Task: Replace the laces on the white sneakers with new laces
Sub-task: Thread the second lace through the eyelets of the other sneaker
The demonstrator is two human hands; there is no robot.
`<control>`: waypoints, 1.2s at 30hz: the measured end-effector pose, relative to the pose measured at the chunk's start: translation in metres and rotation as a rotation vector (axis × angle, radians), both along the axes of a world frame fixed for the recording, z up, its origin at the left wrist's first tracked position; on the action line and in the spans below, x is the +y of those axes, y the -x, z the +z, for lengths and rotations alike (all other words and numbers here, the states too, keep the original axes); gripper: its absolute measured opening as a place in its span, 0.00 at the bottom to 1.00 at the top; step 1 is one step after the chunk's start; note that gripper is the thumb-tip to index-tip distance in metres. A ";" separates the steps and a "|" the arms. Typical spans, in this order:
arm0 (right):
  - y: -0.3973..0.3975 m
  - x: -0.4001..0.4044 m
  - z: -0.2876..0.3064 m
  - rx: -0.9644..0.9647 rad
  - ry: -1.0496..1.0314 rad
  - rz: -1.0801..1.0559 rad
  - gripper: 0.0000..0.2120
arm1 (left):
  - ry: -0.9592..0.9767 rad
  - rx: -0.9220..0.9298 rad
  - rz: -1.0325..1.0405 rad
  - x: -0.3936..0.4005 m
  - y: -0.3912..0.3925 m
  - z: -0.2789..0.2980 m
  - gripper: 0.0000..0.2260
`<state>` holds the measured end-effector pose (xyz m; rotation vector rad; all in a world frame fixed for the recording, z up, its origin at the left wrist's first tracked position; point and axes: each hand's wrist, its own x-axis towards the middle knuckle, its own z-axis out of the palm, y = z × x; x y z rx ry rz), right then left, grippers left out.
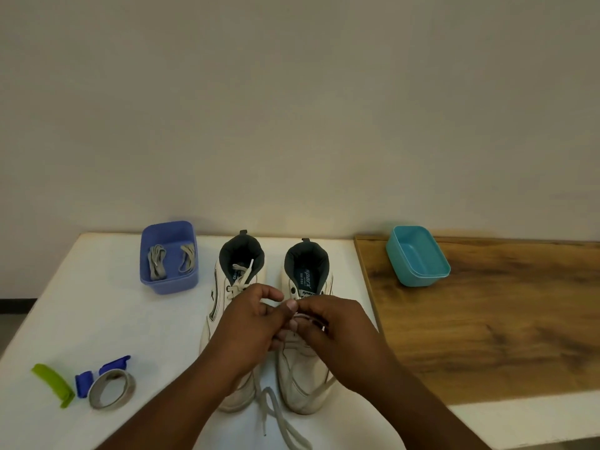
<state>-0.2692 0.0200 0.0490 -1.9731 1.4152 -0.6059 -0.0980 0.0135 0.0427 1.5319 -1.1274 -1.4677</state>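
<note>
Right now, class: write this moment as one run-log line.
left hand: pinching lace | right hand: pinching lace | right sneaker: being unlaced | purple bin: holds laces

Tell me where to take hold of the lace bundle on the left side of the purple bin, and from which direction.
Pinch the left lace bundle around its middle, coming straight down from above. It lies lengthwise in the open-topped purple bin, whose walls block any sideways approach. The second bundle lies apart from it, so fingers should fit between them. Both hands are busy at the right sneaker now.

White sneakers [302, 378] upright, laces [276, 414] loose
</note>
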 end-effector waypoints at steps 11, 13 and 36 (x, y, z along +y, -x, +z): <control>0.006 -0.020 -0.028 0.321 0.364 -0.355 0.05 | 0.303 -0.331 0.058 -0.010 0.000 -0.024 0.08; 0.000 -0.021 -0.032 0.375 0.334 -0.334 0.04 | 0.293 -0.345 0.041 -0.012 0.002 -0.028 0.08; -0.011 -0.023 -0.046 -0.048 -0.001 -0.357 0.06 | 0.308 -0.417 -0.012 -0.023 0.002 -0.039 0.05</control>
